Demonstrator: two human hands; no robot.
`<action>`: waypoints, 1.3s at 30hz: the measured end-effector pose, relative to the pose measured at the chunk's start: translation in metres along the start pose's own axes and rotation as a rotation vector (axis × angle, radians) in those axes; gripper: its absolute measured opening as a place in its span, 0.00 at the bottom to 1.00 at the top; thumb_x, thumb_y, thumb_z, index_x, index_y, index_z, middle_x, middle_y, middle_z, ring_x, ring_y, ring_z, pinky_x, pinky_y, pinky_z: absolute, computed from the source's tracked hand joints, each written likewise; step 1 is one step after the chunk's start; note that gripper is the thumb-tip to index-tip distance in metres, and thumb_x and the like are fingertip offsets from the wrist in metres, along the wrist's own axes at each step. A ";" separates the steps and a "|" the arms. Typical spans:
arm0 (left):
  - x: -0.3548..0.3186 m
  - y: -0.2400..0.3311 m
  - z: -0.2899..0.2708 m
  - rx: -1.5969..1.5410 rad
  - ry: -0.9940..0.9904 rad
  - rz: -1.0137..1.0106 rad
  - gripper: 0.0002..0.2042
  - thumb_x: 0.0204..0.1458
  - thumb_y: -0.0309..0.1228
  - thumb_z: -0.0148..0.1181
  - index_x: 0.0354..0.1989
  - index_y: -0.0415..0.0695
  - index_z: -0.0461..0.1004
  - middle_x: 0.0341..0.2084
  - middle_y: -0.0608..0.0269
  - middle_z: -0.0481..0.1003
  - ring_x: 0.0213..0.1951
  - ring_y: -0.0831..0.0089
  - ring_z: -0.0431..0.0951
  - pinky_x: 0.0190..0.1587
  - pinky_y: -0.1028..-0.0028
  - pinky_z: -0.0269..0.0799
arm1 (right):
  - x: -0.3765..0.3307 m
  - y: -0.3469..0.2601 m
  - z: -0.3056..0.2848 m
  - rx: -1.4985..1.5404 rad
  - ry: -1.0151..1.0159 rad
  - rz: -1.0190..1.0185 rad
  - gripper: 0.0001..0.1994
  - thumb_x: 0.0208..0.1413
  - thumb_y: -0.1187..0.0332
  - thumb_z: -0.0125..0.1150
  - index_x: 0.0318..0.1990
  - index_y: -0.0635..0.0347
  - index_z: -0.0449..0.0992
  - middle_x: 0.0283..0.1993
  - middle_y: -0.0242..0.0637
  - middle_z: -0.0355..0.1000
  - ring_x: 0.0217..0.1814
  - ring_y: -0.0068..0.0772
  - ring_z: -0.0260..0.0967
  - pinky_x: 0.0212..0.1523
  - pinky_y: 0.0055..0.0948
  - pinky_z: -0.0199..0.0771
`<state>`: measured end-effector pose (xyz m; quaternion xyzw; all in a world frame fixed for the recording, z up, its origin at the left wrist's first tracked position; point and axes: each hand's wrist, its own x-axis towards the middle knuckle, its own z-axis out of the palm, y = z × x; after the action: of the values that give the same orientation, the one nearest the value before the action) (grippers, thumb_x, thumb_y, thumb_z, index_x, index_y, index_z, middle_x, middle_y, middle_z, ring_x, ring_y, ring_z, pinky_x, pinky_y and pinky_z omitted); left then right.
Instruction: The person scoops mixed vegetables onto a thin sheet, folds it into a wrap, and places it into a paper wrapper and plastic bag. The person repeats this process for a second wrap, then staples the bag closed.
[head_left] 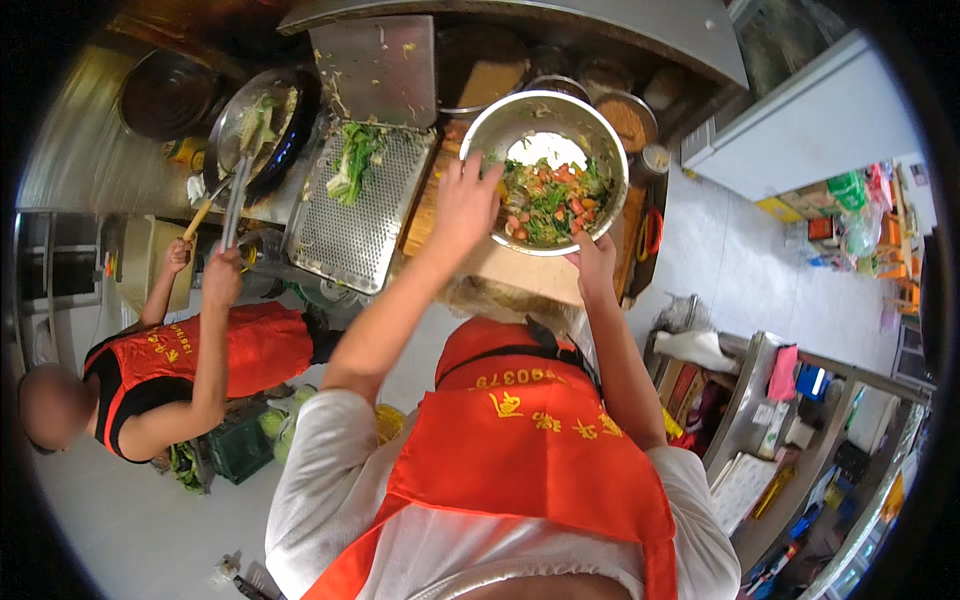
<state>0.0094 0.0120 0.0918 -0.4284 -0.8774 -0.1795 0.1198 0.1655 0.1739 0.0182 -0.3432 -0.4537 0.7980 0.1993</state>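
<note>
A round metal mixing bowl [623,178] is in front of me above the wooden cutting board [425,195]. Chopped red pieces and green leafy bits, a mixed salad-like filling [556,205], lie in its near half. My right hand [595,262] grips the near right rim, with the thumb over the edge. At the left rim is my left hand [468,205], its fingers stretched out and slightly apart over the edge; no item shows in it. Whether the bowl rests on the board or is held up, I cannot tell.
A perforated metal tray [345,235] with leafy greens [355,165] lies to the left. Beyond it a co-worker [215,345] in a red apron works tongs over a black wok [262,130]. Containers [627,120] stand behind the bowl; a loaded metal shelf [745,400] is at right.
</note>
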 end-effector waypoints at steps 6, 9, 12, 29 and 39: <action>0.007 -0.037 0.018 0.275 -0.433 0.302 0.10 0.52 0.28 0.55 0.42 0.43 0.75 0.36 0.56 0.77 0.42 0.59 0.77 0.44 0.60 0.70 | -0.006 0.018 -0.007 -0.114 0.052 0.035 0.19 0.57 0.77 0.51 0.57 0.65 0.70 0.52 0.40 0.74 0.49 0.33 0.76 0.48 0.35 0.82; 0.016 -0.029 0.009 0.156 -0.587 0.029 0.06 0.53 0.27 0.54 0.38 0.42 0.73 0.31 0.53 0.77 0.34 0.56 0.81 0.34 0.60 0.76 | 0.011 0.023 -0.011 -0.128 0.061 -0.016 0.18 0.56 0.77 0.50 0.55 0.65 0.71 0.51 0.39 0.74 0.48 0.31 0.76 0.46 0.33 0.82; 0.023 -0.029 0.019 0.176 -0.450 0.044 0.07 0.53 0.25 0.51 0.39 0.40 0.71 0.33 0.49 0.77 0.31 0.56 0.82 0.30 0.60 0.77 | 0.033 0.019 -0.017 -0.210 0.092 -0.117 0.14 0.54 0.74 0.54 0.48 0.66 0.74 0.51 0.38 0.69 0.44 0.28 0.74 0.38 0.28 0.80; 0.037 -0.049 0.074 -0.026 -0.320 0.088 0.22 0.55 0.29 0.52 0.60 0.50 0.69 0.34 0.56 0.76 0.28 0.55 0.79 0.29 0.61 0.76 | 0.111 0.034 -0.026 -0.500 0.058 -0.426 0.14 0.49 0.77 0.55 0.44 0.65 0.77 0.53 0.42 0.68 0.56 0.41 0.66 0.56 0.33 0.65; 0.040 -0.030 0.100 0.088 -0.491 0.242 0.26 0.47 0.25 0.55 0.60 0.46 0.68 0.42 0.54 0.76 0.30 0.59 0.81 0.31 0.63 0.77 | 0.120 0.045 -0.028 -0.406 0.117 -0.381 0.10 0.51 0.77 0.57 0.42 0.66 0.76 0.47 0.34 0.67 0.45 0.27 0.67 0.45 0.27 0.68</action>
<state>-0.0445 0.0649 0.0097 -0.5552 -0.8296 -0.0162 -0.0574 0.1033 0.2425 -0.0747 -0.3302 -0.6483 0.6176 0.2988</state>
